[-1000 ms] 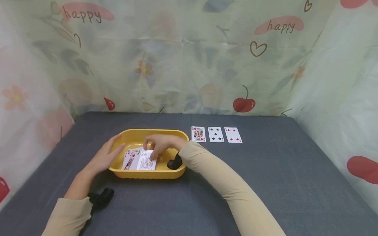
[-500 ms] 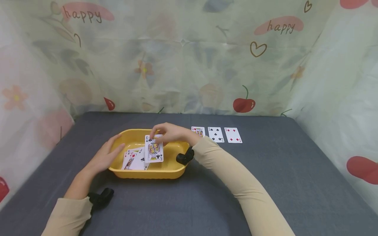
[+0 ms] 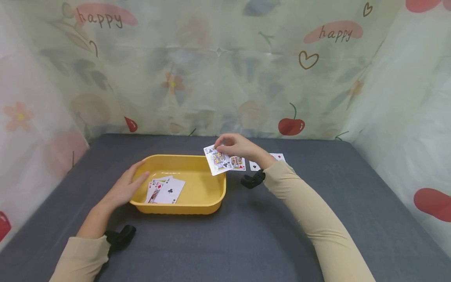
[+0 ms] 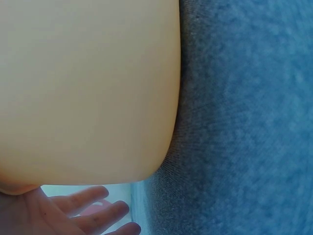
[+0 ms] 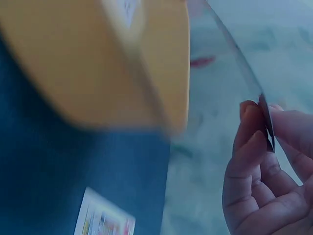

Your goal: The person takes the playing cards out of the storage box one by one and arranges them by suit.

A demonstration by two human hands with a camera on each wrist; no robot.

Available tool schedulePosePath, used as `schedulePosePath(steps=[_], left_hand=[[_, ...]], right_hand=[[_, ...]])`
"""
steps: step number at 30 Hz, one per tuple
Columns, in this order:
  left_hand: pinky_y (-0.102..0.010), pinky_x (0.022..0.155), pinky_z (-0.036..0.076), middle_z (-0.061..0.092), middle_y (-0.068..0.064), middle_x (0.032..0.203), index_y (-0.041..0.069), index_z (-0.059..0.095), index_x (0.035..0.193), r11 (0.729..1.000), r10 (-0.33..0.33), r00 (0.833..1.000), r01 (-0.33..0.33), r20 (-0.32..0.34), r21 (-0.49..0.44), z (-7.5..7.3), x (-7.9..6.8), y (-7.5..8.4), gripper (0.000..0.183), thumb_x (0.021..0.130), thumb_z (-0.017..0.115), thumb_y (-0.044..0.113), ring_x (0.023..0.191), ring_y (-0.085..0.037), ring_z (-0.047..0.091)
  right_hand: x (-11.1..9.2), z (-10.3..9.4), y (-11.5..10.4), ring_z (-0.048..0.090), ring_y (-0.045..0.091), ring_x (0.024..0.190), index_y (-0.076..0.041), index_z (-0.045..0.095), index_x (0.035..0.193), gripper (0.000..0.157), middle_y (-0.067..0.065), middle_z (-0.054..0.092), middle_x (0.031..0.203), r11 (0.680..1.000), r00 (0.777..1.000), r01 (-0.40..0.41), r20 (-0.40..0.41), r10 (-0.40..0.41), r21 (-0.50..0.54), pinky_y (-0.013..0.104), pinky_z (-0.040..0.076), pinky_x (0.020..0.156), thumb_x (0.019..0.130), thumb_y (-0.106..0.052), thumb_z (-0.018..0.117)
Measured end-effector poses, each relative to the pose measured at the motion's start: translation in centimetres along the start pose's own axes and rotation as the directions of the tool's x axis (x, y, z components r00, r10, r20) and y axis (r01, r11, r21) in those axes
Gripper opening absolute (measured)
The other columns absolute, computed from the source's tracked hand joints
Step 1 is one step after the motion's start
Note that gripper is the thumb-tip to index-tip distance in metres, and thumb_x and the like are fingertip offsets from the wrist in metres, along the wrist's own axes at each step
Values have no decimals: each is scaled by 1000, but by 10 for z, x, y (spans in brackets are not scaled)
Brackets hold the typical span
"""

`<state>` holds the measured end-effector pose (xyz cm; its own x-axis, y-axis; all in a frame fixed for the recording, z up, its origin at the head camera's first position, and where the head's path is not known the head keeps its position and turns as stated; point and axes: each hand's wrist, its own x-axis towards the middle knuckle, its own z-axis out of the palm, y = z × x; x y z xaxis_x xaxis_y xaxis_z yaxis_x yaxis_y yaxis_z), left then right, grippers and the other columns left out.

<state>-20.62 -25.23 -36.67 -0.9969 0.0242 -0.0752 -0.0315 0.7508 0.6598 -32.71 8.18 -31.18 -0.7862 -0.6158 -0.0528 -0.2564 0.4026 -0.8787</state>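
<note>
A king of clubs playing card [image 3: 216, 161] is pinched between the thumb and fingers of my right hand [image 3: 239, 148], above the right end of the yellow tray [image 3: 179, 208]. The right wrist view shows that card [image 5: 239, 54] edge-on and slightly bent. My left hand [image 3: 127, 185] rests against the tray's left end, thumb toward the inside. In the left wrist view its fingers [image 4: 100, 219] are spread and fairly straight outside the tray wall. Several overlapping cards [image 3: 173, 191] lie face up in the tray's left part.
Behind my right hand, cards lie in a row on the dark cloth: a partly covered king of hearts [image 3: 239, 163], a mostly hidden spade card [image 3: 254, 166] and a partly hidden diamond card [image 3: 279, 157]. A patterned curtain [image 3: 218, 90] hangs behind the table.
My right hand has lifted the king of clubs out of the tray and carried it right, toward the row of cards. The left hand stays on the tray's end.
</note>
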Motion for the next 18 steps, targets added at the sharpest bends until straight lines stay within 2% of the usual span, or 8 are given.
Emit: schedulePosePath(steps=[4, 8, 14, 18], left_hand=[[-64, 105, 22, 17, -32, 149, 4, 10, 149, 1000, 7, 1000, -7, -3, 4, 0, -1, -1, 73, 98, 33, 50, 133, -49, 22], [-65, 105, 21, 17, -31, 149, 4, 10, 149, 1000, 11, 1000, -11, -5, 4, 0, -1, -1, 73, 98, 33, 51, 134, -49, 21], [-65, 105, 21, 16, -31, 150, 4, 9, 150, 1000, 3, 1000, -3, 5, -5, 1, -1, -2, 74, 97, 32, 52, 134, -49, 21], [-65, 105, 20, 15, -31, 150, 4, 8, 150, 1000, 3, 1000, -3, 9, -8, 1, -2, -2, 75, 97, 32, 52, 134, -49, 21]], right_hand=[[-16, -22, 16, 55, 15, 71, -7, 61, 106, 18, 9, 62, 95, 998, 993, -46, -114, 43, -32, 27, 48, 66, 93, -18, 57], [-31, -39, 34, 53, 15, 73, -7, 59, 111, 23, 9, 60, 98, 991, 969, -119, -225, 105, -53, 27, 47, 67, 94, -21, 56], [-49, -68, 62, 54, 13, 78, -8, 56, 118, 27, 13, 56, 108, 968, 908, -247, -362, 212, -52, 23, 45, 65, 95, -21, 53], [-63, -85, 78, 53, 15, 83, -3, 50, 124, 31, 18, 52, 117, 958, 880, -284, -406, 248, -32, 22, 45, 67, 95, -15, 49]])
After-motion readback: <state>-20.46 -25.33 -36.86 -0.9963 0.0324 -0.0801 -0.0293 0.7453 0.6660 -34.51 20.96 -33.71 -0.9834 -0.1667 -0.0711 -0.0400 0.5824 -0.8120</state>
